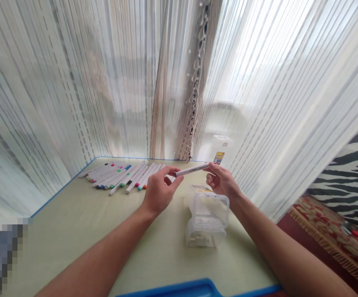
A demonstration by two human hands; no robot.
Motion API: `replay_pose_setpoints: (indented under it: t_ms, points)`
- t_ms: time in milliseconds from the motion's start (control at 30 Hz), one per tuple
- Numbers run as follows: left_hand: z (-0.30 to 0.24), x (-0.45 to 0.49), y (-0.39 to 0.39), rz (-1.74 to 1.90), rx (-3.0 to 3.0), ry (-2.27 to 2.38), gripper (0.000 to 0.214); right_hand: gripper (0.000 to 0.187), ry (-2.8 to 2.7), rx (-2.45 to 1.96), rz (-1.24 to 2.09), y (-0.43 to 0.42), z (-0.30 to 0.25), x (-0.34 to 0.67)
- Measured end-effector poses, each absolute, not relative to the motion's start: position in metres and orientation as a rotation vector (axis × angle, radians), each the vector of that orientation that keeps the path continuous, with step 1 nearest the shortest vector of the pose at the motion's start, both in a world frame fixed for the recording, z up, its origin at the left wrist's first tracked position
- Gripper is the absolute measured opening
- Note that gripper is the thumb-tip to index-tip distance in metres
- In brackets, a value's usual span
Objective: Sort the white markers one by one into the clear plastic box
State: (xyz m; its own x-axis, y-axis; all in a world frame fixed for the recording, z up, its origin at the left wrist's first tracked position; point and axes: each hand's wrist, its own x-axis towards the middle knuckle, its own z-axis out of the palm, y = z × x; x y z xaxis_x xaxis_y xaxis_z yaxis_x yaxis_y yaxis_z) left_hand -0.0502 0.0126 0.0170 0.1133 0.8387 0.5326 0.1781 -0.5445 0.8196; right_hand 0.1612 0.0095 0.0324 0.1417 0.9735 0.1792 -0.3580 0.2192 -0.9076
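Observation:
A white marker (pixel 193 168) with a dark blue end is held almost level above the table (pixel 83 239). My left hand (pixel 162 187) pinches its dark end between thumb and fingers. At the other end, my right hand (pixel 222 180) grips it with thumb and forefinger, the remaining fingers curled. Below my right hand stands a clear plastic box (pixel 208 220) with its lid open. To the left of my left hand lie several white markers (pixel 113 177) with caps of various colours, spread in a loose row.
Sheer striped curtains (pixel 129 82) hang along the table's far edge. Behind my right hand stands a clear container (pixel 220 148) with a yellow label. A blue tray-like edge (pixel 179 288) shows at the front. On the right are a patterned fringed rug (pixel 336 235) and zebra-striped fabric (pixel 345 181).

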Motion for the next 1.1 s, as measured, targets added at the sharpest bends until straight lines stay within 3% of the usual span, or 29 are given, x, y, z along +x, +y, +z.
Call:
replay_pose_setpoints:
  t_ms: [800,1100]
  points:
    - [0.021,-0.048,0.005,1.533,1.841,0.948,0.026,0.027,-0.967,-0.837,1.145,0.006,0.036,0.161]
    - [0.023,-0.049,0.004,1.531,1.881,0.908,0.025,0.034,-0.9,-0.88,1.129,0.007,0.037,0.158]
